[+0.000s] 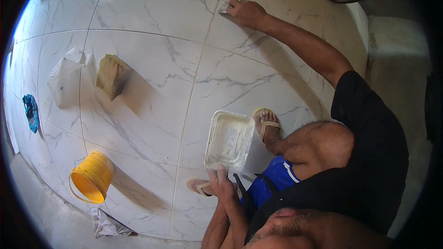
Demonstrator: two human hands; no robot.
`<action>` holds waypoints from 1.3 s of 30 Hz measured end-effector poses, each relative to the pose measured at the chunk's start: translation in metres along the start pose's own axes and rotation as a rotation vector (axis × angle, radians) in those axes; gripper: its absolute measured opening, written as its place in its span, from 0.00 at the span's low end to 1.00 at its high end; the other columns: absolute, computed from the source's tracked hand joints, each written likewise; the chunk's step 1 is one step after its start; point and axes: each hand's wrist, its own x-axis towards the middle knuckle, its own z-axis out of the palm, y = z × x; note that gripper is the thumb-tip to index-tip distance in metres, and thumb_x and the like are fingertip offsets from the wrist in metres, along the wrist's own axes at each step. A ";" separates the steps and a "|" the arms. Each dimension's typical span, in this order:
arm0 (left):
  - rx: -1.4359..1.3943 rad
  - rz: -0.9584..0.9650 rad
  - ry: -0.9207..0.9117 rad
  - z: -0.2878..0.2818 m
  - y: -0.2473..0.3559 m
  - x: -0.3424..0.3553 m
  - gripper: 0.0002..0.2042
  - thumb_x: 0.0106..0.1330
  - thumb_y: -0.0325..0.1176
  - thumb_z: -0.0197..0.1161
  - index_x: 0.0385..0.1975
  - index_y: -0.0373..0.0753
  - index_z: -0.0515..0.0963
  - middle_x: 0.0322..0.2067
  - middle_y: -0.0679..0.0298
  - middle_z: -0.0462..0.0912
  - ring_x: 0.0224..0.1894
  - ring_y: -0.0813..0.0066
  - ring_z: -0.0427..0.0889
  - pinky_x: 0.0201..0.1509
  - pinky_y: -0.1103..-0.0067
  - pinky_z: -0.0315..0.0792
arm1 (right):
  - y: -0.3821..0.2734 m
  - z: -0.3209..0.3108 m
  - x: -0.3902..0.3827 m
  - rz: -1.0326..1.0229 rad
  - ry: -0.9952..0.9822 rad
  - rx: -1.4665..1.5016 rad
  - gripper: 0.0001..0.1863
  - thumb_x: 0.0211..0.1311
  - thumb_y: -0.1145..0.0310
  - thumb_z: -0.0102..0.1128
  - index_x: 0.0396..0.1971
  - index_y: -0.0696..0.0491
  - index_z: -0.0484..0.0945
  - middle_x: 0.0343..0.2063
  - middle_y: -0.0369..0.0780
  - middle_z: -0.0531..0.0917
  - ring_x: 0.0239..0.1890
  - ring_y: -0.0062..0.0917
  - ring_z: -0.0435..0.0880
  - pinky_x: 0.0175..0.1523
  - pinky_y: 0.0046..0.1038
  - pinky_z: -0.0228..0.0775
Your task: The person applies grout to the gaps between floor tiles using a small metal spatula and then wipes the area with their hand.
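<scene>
My right hand (249,14) reaches far out over the marbled white tile floor. Its fingers close on a small white-smeared piece (224,8), pressed at a joint line between tiles; its exact kind I cannot make out. Near my feet, my left hand (222,185) grips the near rim of a rectangular white plastic tub (212,140). Pale, wet-looking paste coats the tub's bottom and walls. The fingers of this hand are partly hidden under the rim.
To the left are a yellow bucket (94,173) with a handle, a brown paper bag (110,76), a translucent plastic bag (65,78) and a crumpled blue wrapper (31,113). A whitish crumpled bag (110,225) lies by the lower wall. My sandalled foot (267,122) is beside the tub.
</scene>
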 end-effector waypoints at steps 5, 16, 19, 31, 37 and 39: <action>-0.063 0.039 0.010 -0.003 -0.005 0.002 0.22 0.77 0.25 0.51 0.69 0.28 0.65 0.62 0.54 0.75 0.60 0.68 0.75 0.64 0.76 0.68 | 0.015 0.003 -0.013 0.025 -0.008 0.168 0.15 0.64 0.71 0.55 0.49 0.50 0.83 0.47 0.46 0.78 0.43 0.39 0.87 0.47 0.39 0.85; 0.047 -0.006 0.047 -0.003 0.001 0.002 0.18 0.77 0.29 0.53 0.64 0.36 0.69 0.57 0.56 0.78 0.59 0.64 0.78 0.67 0.68 0.68 | -0.009 0.038 -0.020 0.125 0.182 0.232 0.18 0.68 0.71 0.52 0.56 0.54 0.80 0.52 0.48 0.75 0.48 0.45 0.85 0.51 0.42 0.83; 0.024 0.053 0.043 0.001 0.002 0.004 0.17 0.77 0.29 0.53 0.63 0.36 0.69 0.57 0.56 0.79 0.57 0.65 0.78 0.65 0.68 0.69 | 0.011 0.013 -0.017 0.025 -0.013 0.202 0.17 0.67 0.73 0.54 0.53 0.54 0.81 0.49 0.49 0.75 0.48 0.47 0.85 0.51 0.44 0.83; 0.053 0.034 0.034 -0.005 -0.003 0.005 0.17 0.77 0.29 0.52 0.63 0.37 0.69 0.56 0.57 0.79 0.56 0.67 0.79 0.62 0.69 0.71 | 0.017 -0.022 0.013 -0.153 -0.086 0.031 0.09 0.60 0.72 0.59 0.33 0.59 0.87 0.37 0.52 0.84 0.36 0.44 0.90 0.40 0.43 0.85; -0.057 0.038 0.000 -0.005 -0.005 0.004 0.23 0.76 0.25 0.50 0.70 0.26 0.64 0.64 0.50 0.73 0.64 0.62 0.73 0.70 0.72 0.63 | 0.012 -0.057 0.052 0.147 -0.175 0.080 0.11 0.56 0.76 0.56 0.31 0.61 0.88 0.33 0.54 0.88 0.40 0.49 0.90 0.42 0.47 0.84; -0.041 0.029 -0.017 -0.003 0.000 0.003 0.24 0.76 0.24 0.49 0.70 0.26 0.63 0.65 0.50 0.73 0.65 0.62 0.72 0.71 0.71 0.63 | -0.003 -0.052 0.045 0.131 -0.152 0.103 0.11 0.57 0.75 0.56 0.32 0.61 0.88 0.33 0.54 0.88 0.40 0.49 0.90 0.42 0.47 0.84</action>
